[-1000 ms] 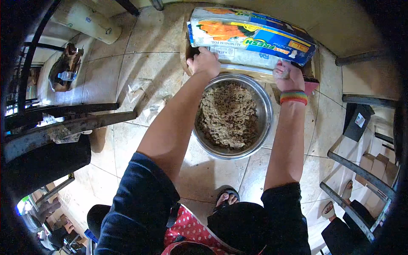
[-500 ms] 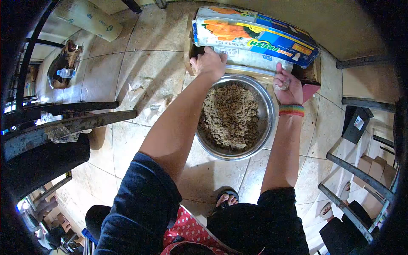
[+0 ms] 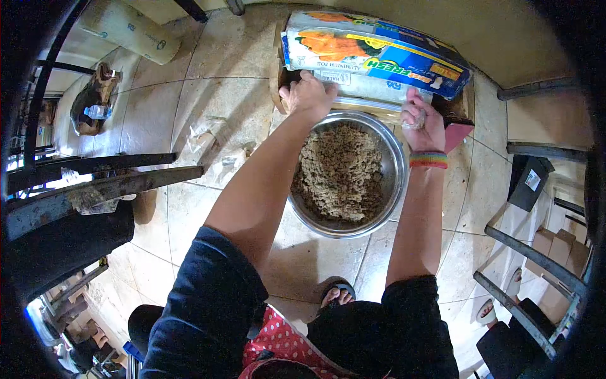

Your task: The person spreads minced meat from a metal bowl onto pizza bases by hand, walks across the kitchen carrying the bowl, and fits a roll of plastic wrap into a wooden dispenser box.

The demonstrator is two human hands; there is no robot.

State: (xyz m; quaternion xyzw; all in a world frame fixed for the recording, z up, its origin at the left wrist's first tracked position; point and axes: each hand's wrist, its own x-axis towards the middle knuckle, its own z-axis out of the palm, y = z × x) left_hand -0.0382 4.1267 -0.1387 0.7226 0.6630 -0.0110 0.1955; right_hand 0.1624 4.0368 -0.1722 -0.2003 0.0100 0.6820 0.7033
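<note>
A steel bowl [image 3: 396,189] of crumbly brown mixture [image 3: 341,170] sits on the tiled floor below my forearms. Beyond it a wooden box [image 3: 278,69] holds a whitish roll or packet, partly hidden under a blue and white aluminium foil box [image 3: 379,54]. My left hand [image 3: 309,98] is at the wooden box's front left, its fingers bent over the edge. At the right end my right hand [image 3: 424,123], with a rainbow wristband, has curled fingers around crumpled clear plastic film [image 3: 413,120]. A clear strip [image 3: 369,103] runs along the front between both hands.
Metal-legged furniture [image 3: 101,183] stands on the left, with more metal bars [image 3: 536,252] on the right. A large film-wrapped roll [image 3: 129,31] lies at the back left. Scraps of clear plastic [image 3: 230,161] are on the floor. A dark box [image 3: 530,183] stands at the right.
My right hand has shifted slightly left and up, still with the crumpled film in its fingers. My left hand stays nearly in place. The view has drifted a little.
</note>
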